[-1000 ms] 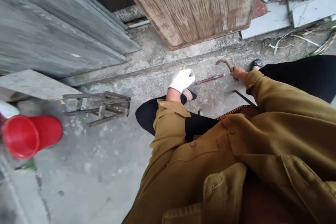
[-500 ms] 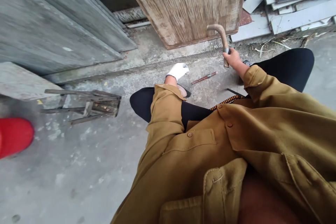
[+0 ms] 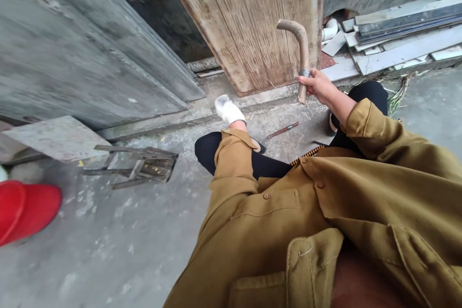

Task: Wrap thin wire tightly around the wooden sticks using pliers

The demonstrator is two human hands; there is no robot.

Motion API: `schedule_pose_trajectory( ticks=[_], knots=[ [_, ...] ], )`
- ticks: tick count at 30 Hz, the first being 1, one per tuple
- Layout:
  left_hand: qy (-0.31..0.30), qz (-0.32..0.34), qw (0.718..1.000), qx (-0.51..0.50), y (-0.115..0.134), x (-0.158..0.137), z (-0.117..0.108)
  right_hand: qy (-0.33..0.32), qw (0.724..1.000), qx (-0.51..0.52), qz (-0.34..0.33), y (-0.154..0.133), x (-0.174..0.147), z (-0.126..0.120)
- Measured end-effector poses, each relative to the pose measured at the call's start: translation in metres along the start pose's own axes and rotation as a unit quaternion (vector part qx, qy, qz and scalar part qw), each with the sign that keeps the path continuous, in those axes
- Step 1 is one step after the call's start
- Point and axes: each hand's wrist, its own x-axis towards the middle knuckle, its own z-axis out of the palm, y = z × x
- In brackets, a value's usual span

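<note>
My right hand [image 3: 314, 84] is bare and closed round the lower part of a bent wooden stick [image 3: 302, 45]. Grey wire [image 3: 305, 72] is wound round the stick at my fingers, and its curved end points up and left in front of a wooden door panel [image 3: 260, 24]. My left hand [image 3: 229, 109] wears a white glove with a greyish patch at the fingers. It hovers over the concrete near the step, apart from the stick; blur hides how its fingers lie. On the ground between my feet lies a thin reddish-brown rod [image 3: 283, 130] with a metallic band.
A small wooden stool [image 3: 140, 166] lies on its side at the left, near a pale board [image 3: 59, 137] and a red plastic object [image 3: 31, 209]. Grey wooden boards [image 3: 90, 53] lean at upper left. Stacked tile strips [image 3: 400, 43] and a white pipe [image 3: 329, 30] are at upper right.
The view has shifted. My left hand has swung left and up, away from the reddish-brown rod. My right hand has lifted the bent stick slightly higher, with more of it showing.
</note>
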Motion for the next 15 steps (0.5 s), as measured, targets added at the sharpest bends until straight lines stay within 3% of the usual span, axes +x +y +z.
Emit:
schedule_pose_trajectory(
  ticks=[3, 6, 8, 11, 13, 15],
  knots=[
    [0.079, -0.027, 0.996, -0.028, -0.004, 0.007, -0.029, 0.003, 0.999, 0.035, 0.004, -0.005, -0.006, 0.003],
    [0.104, -0.054, 0.992, -0.046, -0.008, 0.022, -0.049, -0.010, 0.995, 0.093, 0.023, -0.010, -0.006, 0.003],
    [0.070, -0.069, 0.995, -0.035, -0.008, 0.028, -0.054, 0.006, 0.990, 0.136, 0.041, -0.016, -0.001, -0.002],
    [-0.032, -0.044, 0.998, -0.040, -0.005, 0.028, -0.053, 0.070, 0.977, 0.193, 0.056, -0.032, 0.010, -0.024],
    [-0.071, -0.002, 0.989, -0.130, -0.003, 0.024, -0.048, 0.132, 0.959, 0.243, 0.059, -0.048, 0.016, -0.046],
    [-0.046, 0.043, 0.969, -0.239, -0.003, 0.021, -0.040, 0.185, 0.924, 0.334, 0.039, -0.063, 0.019, -0.073]
  ],
)
